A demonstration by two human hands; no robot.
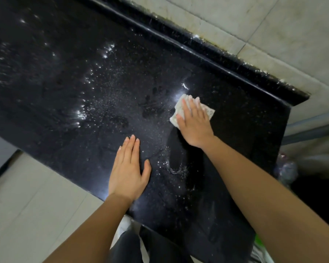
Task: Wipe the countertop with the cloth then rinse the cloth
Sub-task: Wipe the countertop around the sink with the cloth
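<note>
head | right hand [194, 123] flat on cloth [176, 110] | cloth's long axis hidden

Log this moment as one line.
phase: wiping | right hand: presses cloth on countertop | left hand: flat on countertop | rinse: pending

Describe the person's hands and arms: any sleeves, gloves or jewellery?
The left hand and right hand are ungloved, with no rings, watch or bracelet in view. The nails look short and plain. The left forearm and right forearm are uncovered, with no sleeve showing up to the frame edge.
</note>
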